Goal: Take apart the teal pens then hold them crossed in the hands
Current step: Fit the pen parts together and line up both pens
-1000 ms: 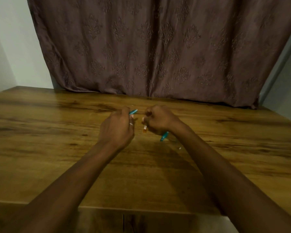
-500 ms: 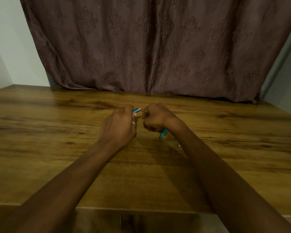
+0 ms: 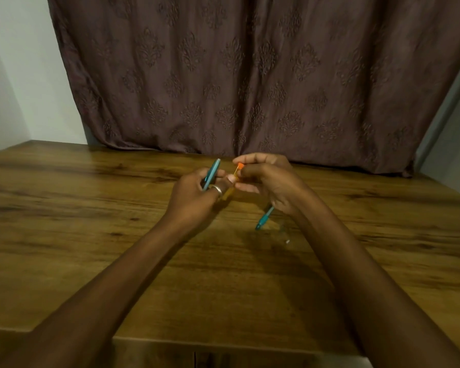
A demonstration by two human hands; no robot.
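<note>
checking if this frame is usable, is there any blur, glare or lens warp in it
Head view: dim, warm light; soft sheen on the table, no hard glare. Head view: the left hand and right hand look slightly soft, so the orange-tipped part and the teal pen pieces lack fine detail. Head view: wide-angle warp bows the curtain edges and stretches the forearms near the bottom.

The scene was dim and warm-toned. Soft sheen lay on the desk (image 3: 64, 208) at left, arm shadows fell at lower centre, and wide-angle bending curved the frame's edges; detail was soft.
</note>
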